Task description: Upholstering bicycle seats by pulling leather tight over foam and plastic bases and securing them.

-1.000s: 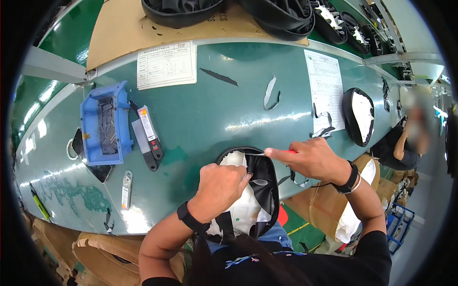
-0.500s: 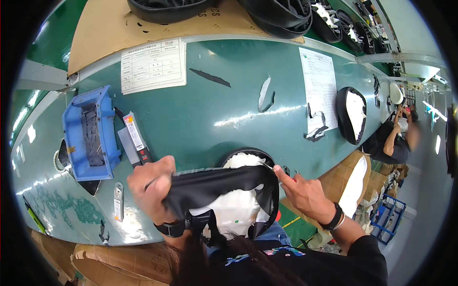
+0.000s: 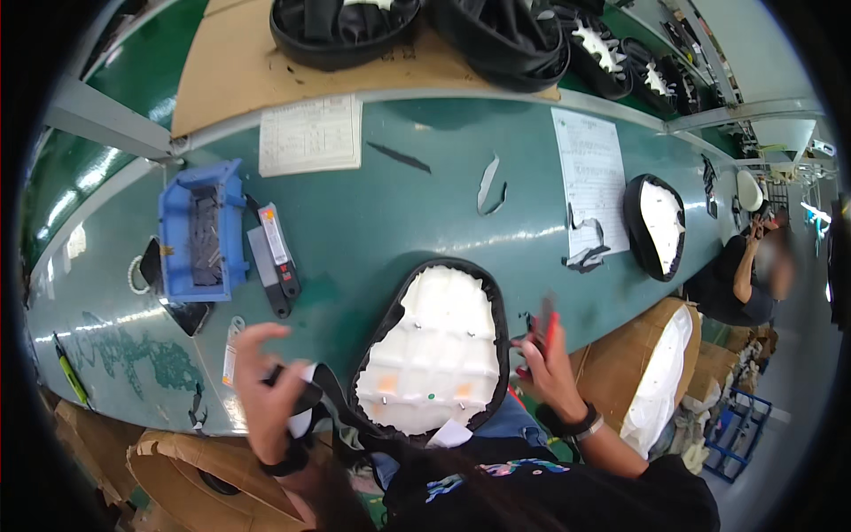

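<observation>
A seat cushion (image 3: pixel 428 350) lies before me at the table's front edge, its white underside up and a black cover folded round its rim. To its left is my left hand (image 3: pixel 269 390), thumb and fingers apart. A black strip of cover material (image 3: pixel 332 403) hangs beside that hand's thumb and runs down toward the cushion's lower edge; it does not look gripped. On the cushion's right, my right hand (image 3: pixel 554 377) is closed round a red-handled cutting tool (image 3: pixel 547 330) pointing upward; blur hides its exact kind.
A blue bin (image 3: pixel 168 239) of dark pieces stands left, beside a box cutter (image 3: pixel 279 257). Paper sheets (image 3: pixel 310 137), black scraps (image 3: pixel 399 157) and another cushion (image 3: pixel 660 226) lie farther back. Cardboard boxes (image 3: pixel 195 470) stand below the table. A co-worker (image 3: pixel 740 270) sits far right.
The black strip has come away from over the cushion, baring its white underside. My left hand has moved down and opened; my right hand has drawn back from the cushion with the tool.
</observation>
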`<state>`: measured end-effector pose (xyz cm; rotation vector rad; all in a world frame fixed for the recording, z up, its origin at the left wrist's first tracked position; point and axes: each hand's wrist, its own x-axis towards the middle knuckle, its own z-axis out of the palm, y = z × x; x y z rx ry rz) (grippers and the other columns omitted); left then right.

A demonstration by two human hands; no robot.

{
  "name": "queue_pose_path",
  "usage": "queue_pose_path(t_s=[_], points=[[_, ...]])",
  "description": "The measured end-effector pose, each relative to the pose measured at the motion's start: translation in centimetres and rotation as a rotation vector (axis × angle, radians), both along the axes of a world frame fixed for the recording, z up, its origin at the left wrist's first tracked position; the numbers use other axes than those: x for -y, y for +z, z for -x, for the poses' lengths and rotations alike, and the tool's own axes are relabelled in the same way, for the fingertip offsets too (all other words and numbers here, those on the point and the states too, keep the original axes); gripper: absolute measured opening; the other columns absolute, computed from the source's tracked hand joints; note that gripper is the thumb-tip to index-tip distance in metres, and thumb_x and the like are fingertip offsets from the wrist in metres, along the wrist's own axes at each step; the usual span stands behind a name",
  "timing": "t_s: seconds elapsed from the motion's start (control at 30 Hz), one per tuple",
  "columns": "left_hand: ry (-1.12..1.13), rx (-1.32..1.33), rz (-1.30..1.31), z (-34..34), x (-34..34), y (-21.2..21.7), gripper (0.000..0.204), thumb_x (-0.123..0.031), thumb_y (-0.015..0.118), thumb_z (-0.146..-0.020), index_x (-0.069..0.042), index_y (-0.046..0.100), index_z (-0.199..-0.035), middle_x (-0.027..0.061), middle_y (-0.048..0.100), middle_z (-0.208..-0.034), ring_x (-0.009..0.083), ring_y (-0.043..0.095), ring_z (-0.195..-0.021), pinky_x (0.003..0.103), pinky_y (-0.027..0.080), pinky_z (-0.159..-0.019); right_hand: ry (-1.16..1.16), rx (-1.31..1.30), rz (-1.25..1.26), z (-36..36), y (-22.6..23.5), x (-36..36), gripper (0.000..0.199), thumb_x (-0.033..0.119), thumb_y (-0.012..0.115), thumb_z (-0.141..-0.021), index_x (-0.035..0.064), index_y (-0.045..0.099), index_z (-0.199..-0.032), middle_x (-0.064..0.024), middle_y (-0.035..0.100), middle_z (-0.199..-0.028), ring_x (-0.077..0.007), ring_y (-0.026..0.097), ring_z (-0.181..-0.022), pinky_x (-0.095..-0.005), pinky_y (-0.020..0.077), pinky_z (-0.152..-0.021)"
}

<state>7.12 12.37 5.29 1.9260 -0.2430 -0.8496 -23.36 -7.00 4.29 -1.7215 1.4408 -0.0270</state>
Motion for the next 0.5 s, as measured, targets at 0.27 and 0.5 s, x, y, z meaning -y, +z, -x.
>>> queue_pose_path(t_s=[0.27, 0.5], points=[[0.811, -0.087, -0.087, 10.7, -12.1, -6.5, 0.044, -0.03, 0.064, -0.089, 0.013, 0.059, -0.102, 0.0163, 0.064, -0.089, 0.0224, 0.057, -0.085, 0.035, 0.049, -0.076, 0.423, 0.442, 0.252, -8.9, -0.8, 12.7, 0.047, 0.024, 0.063, -0.09, 0.0018, 0.047, -0.128, -0.0042, 0.058, -0.084, -0.0106, 0.056, -0.062, -0.0253, 0.0459, -0.054], [1.078, 0.505, -0.183, 15.8, -25.7, -4.4, 0.085, -0.01, 0.069, -0.078, -0.005, 0.018, -0.146, 0.0229, 0.037, -0.136, 0.0346, 0.051, -0.11, 0.044, 0.055, -0.078, -0.295, 0.883, -0.035, -10.8, -4.5, 40.9, 0.037, 0.006, 0.067, -0.084, 0.0059, 0.048, -0.116, -0.0054, 0.053, -0.075, -0.0126, 0.053, -0.06, -0.0263, 0.0452, -0.053]])
